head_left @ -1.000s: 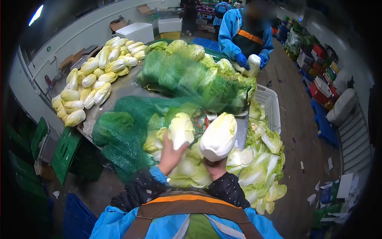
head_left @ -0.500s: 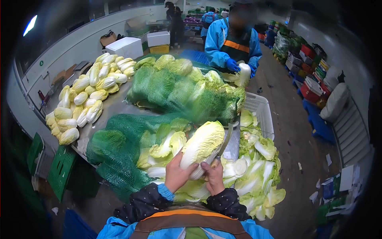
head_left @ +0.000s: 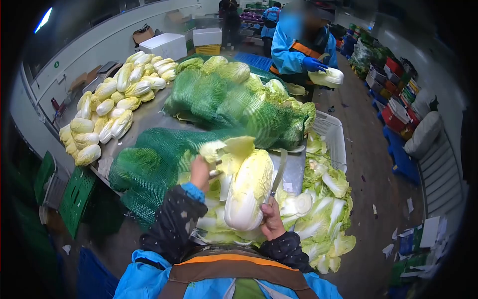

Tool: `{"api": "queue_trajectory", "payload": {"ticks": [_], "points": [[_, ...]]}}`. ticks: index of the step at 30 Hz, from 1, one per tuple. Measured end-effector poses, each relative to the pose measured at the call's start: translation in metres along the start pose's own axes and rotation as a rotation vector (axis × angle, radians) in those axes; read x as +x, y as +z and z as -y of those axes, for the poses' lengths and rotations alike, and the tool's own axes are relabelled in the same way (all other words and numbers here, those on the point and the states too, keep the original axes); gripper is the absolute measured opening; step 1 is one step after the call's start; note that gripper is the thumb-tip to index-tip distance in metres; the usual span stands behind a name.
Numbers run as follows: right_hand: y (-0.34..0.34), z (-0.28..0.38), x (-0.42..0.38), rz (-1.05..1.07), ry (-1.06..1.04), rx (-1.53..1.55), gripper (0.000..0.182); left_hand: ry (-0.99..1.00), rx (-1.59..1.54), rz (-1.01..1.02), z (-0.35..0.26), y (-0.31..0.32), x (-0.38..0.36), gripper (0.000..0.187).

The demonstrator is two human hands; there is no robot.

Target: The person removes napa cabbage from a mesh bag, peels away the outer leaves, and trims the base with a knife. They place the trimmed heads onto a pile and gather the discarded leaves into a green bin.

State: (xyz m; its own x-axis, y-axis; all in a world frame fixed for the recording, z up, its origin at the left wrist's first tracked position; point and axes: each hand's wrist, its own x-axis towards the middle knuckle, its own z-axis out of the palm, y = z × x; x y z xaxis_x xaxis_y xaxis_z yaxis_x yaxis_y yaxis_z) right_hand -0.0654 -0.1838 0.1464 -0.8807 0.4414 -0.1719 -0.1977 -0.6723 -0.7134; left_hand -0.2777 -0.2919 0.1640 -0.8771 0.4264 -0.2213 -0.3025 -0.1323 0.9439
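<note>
A napa cabbage (head_left: 246, 192) stands in front of my chest, white stem end toward me. My left hand (head_left: 199, 172) is raised beside it, closed on a loose outer leaf (head_left: 226, 149) that it pulls up and away from the head. Low at the cabbage's right side, my right hand (head_left: 273, 219) grips a knife (head_left: 278, 177) whose blade points up along the cabbage. Cut leaves (head_left: 318, 224) lie heaped below and to the right.
Green mesh sacks (head_left: 149, 159) of cabbages cover the steel table (head_left: 149, 117); trimmed cabbages (head_left: 109, 107) are piled at its left. A white crate (head_left: 336, 134) stands right. A co-worker (head_left: 298, 45) in a blue jacket holds a cabbage (head_left: 326, 75). Green crates (head_left: 74, 194) stand left.
My left hand has left the cabbage's base and risen, peeling an outer leaf. The cabbage has swung upright with its stem toward me. The co-worker has moved their cabbage to the right.
</note>
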Motion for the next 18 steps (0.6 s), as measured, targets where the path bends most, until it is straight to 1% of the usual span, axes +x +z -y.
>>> {"api": "queue_trajectory", "payload": {"ticks": [1,2,3,5,6,8,9,11,12,13,14,15,16,17,18], "points": [[0.006,0.008,-0.001,0.045,-0.013,-0.012,0.07,-0.13,-0.252,0.218,0.038,-0.005,0.006,0.042],[0.012,0.014,-0.002,0.086,-0.025,-0.019,0.07,-0.266,-0.501,0.435,0.061,-0.008,0.007,0.051],[0.017,0.017,-0.002,0.088,-0.053,-0.003,0.067,-0.274,-0.495,0.43,0.059,-0.002,-0.009,0.051],[0.018,0.018,0.001,0.067,-0.088,-0.036,0.068,-0.322,-0.496,0.586,0.03,0.016,-0.057,0.069],[0.017,0.018,0.001,0.047,-0.121,-0.079,0.069,-0.333,-0.498,0.578,0.018,0.016,-0.07,0.069],[0.016,0.019,-0.002,0.029,-0.12,-0.104,0.067,-0.411,-0.495,0.654,-0.002,0.018,-0.085,0.066],[0.013,0.017,-0.003,-0.007,-0.087,-0.086,0.065,-0.412,-0.503,0.648,-0.001,0.02,-0.095,0.066],[0.02,0.022,-0.004,-0.038,-0.049,-0.071,0.064,-0.079,-0.081,0.568,0.007,0.026,-0.114,0.059],[0.025,0.026,-0.004,-0.064,-0.081,-0.097,0.061,-0.075,-0.083,0.562,0.008,0.028,-0.112,0.059],[0.03,0.029,-0.006,-0.093,-0.11,-0.121,0.059,-0.041,0.005,0.465,0.008,0.029,-0.111,0.053],[0.023,0.027,-0.006,-0.095,-0.104,-0.122,0.059,-0.011,0.094,0.37,0.008,0.032,-0.111,0.047],[0.01,0.025,-0.003,-0.141,-0.035,-0.253,0.057,0.001,0.092,0.281,0.005,0.036,-0.112,0.04],[0.006,0.025,-0.003,-0.19,0.036,-0.385,0.055,-0.005,0.09,0.284,0.007,0.036,-0.111,0.04],[0.007,0.015,-0.004,-0.265,-0.045,-0.304,0.054,-0.021,0.031,0.289,0.012,0.034,-0.111,0.04],[0.006,0.011,-0.005,-0.272,-0.041,-0.305,0.054,-0.035,-0.029,0.293,0.017,0.033,-0.109,0.041]]}}
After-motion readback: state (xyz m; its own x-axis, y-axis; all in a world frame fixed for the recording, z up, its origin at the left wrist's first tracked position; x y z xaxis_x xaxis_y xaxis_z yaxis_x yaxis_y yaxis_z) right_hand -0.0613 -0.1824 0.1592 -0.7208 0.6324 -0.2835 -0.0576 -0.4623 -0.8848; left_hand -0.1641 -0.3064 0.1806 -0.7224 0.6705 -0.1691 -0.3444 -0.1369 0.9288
